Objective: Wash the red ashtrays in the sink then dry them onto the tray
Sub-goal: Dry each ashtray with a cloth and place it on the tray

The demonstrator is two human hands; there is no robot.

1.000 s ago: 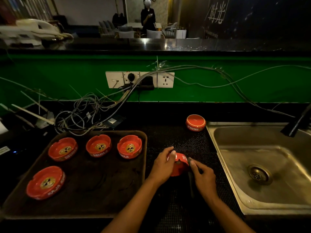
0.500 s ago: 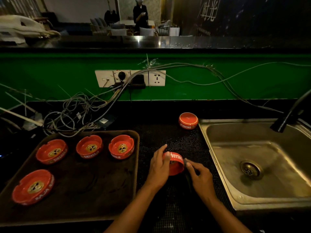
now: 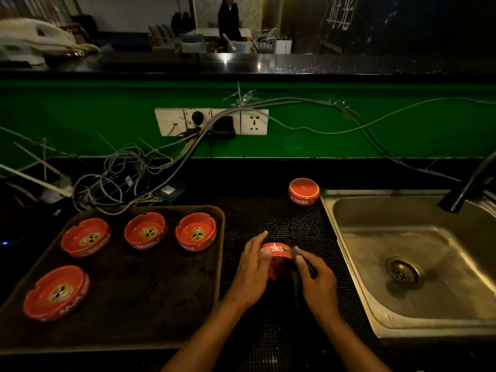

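i see my left hand (image 3: 253, 267) curled round a red ashtray (image 3: 275, 255) tipped on its edge over the black mat (image 3: 276, 218) on the table, its grip closed on the rim. my right hand (image 3: 316, 277) pinches a dark cloth (image 3: 296, 275) against the ashtray's right side. left of them the brown tray (image 3: 150, 299) carries four ashtrays (image 3: 145, 233), all upright. to the right lies the steel sink (image 3: 418, 264). further back another ashtray (image 3: 303, 191) sits upside down on the mat just beside the sink's corner, with cables (image 3: 120, 178) near the green wall (image 3: 322, 140).
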